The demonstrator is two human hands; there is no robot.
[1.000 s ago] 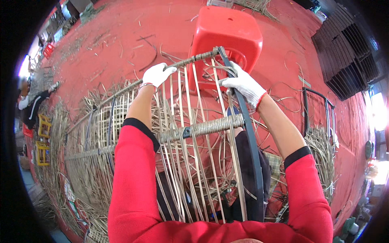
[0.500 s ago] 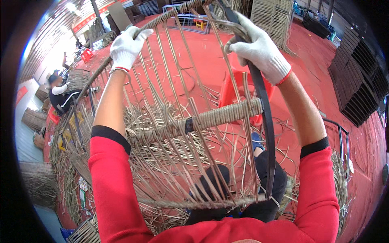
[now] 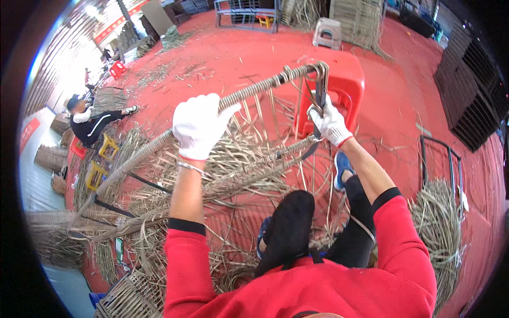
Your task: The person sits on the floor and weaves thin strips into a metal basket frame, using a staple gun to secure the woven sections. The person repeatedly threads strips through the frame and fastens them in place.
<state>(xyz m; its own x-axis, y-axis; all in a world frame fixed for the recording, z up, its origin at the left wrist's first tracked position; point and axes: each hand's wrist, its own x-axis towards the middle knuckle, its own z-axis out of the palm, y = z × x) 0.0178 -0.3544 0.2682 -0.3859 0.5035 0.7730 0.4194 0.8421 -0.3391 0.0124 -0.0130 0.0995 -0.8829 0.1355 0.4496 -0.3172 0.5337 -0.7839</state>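
In front of me is a long frame with black metal bars, its rails wound in tan wicker strands. My left hand (image 3: 201, 126), in a white knit glove, grips the upper wrapped rail (image 3: 254, 87), thumb lying along it. My right hand (image 3: 330, 123), gloved too, is closed on the black metal end bar (image 3: 320, 95) and strands looped over that corner. Loose strands (image 3: 273, 114) hang between the upper rail and the lower wrapped rail (image 3: 254, 167). The frame leans with its far end down to the left. My palms are hidden.
A red plastic stool (image 3: 344, 79) stands just beyond the frame's right corner. Cut strands (image 3: 233, 143) litter the red floor, with a bundle (image 3: 437, 222) at right beside a black metal frame (image 3: 442, 146). A seated person (image 3: 87, 119) works at left. Dark stacked panels (image 3: 472, 90) stand right.
The frame has tipped down, from showing its strands broadside to lying lower and flatter. My right hand has come down with its end bar; my left hand is lower and further right in view.
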